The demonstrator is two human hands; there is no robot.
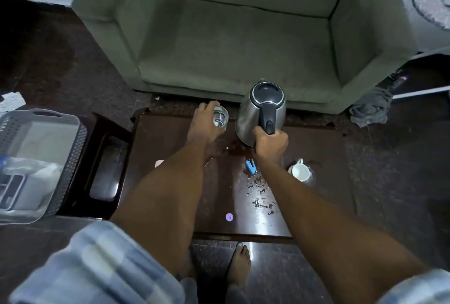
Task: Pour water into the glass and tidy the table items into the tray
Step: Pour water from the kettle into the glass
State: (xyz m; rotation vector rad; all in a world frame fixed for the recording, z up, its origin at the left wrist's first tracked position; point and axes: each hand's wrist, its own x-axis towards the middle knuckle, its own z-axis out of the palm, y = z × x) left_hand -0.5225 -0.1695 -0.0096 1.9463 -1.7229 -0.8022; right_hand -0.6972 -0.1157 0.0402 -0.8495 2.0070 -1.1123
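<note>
Single view only: head-worn wide-angle camera, looking forward and steeply down from above the person's shoulders. Both forearms enter from the bottom edge and run up to the hands, left hand (pixel 203 121) and right hand (pixel 270 143), which sit near frame centre, close to the lens. The desk (pixel 316 157) fills the middle band below and around the hands. Beyond the hands, the top half is taken by a green armchair (pixel 243 36), so the camera faces it. Left of the left hand, the tray (pixel 73 128) is cut by the frame edge. Straight lines bow outward at the margins. No second view to compare overlap.
</note>
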